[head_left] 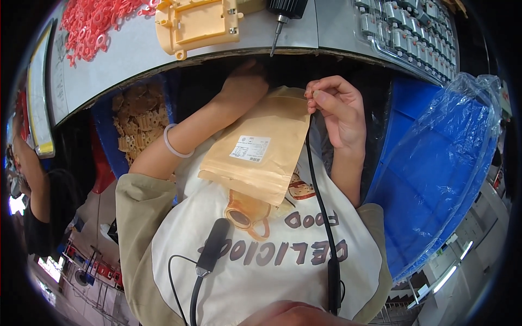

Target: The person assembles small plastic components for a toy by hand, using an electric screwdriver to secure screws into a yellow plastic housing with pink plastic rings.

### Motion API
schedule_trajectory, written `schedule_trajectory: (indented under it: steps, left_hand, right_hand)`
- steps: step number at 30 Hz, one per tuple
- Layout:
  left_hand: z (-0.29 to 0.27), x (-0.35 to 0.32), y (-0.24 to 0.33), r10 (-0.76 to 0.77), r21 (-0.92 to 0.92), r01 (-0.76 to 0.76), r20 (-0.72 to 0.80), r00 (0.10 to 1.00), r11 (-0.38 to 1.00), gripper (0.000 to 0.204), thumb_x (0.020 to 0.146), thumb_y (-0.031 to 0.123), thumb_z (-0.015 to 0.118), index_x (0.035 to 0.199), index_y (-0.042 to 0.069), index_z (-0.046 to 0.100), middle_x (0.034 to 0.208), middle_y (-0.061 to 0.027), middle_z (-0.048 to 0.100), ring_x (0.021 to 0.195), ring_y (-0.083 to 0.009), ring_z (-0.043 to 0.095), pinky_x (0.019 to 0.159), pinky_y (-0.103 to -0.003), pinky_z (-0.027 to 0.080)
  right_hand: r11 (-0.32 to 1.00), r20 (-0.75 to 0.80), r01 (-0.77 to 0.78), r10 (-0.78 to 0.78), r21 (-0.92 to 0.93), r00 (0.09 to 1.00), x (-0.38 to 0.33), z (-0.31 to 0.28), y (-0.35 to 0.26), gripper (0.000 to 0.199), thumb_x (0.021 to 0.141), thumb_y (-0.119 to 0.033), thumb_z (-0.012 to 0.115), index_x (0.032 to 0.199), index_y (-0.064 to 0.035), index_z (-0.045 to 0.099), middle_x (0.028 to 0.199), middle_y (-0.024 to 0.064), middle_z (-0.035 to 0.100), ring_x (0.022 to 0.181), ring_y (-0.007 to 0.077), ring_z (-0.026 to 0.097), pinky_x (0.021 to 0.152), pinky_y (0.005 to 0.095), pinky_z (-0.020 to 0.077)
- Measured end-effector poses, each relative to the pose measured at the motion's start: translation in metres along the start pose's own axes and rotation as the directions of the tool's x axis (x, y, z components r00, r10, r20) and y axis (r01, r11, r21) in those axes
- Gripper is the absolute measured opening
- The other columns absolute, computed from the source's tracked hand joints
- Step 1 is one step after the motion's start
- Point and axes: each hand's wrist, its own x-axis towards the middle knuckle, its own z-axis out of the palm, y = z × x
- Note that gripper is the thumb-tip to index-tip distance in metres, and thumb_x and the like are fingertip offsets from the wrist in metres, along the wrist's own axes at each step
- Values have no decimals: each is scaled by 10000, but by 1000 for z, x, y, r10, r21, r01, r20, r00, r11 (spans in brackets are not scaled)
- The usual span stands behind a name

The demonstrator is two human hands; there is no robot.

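Head view: a flat, light-brown paper pouch (283, 155) is held up in front of the white printed shirt (283, 280), below the near edge of the pale grey desk (117, 65). By the look of it, the handling of the pouch is only partly done: it has been brought up off the desk and spread flat between the hands, but no contents are seen outside it, and whether its top is sealed or open cannot be told, so any opening or closing is judged to be left.

The pouch is smooth and lightly creased, slanted with its lower edge dipping toward the right, where a folded band is shown. A white rectangular printed label (250, 149) is stuck to its face.

Its upper right corner is met by the right hand (340, 108), whose thumb and fingertips are pinched together narrowly. The left hand (244, 87) is bent over the upper left side; its fingers are lost in shadow, so its grip cannot be told.

Along the desk's near edge, a yellow moulded plastic housing (204, 24) is set.
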Motion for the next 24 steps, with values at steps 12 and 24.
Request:
schedule_trajectory:
  steps: [12, 24]
  left_hand:
    - [-74, -43, -12, -219, -817, -141, -310, 925, 559, 112, 810, 110, 616, 877, 21, 626, 815, -78, 609, 646, -193, 569, 586, -315, 447]
    - [-82, -45, 5, -309, -740, -301, -563, 766, 601, 129, 735, 93, 717, 816, 33, 636, 741, -40, 596, 571, -147, 504, 534, -257, 385]
  right_hand:
    - [998, -13, 64, -64, -6, 998, 7, -2, -3, 145, 763, 47, 632, 907, 25, 629, 859, 129, 655, 731, 156, 629, 679, 254, 513]
    - [997, 9, -11, 12, -80, 1000, 7, 15, 4, 142, 773, 53, 640, 914, 37, 641, 857, 109, 660, 740, 138, 632, 700, 229, 503]
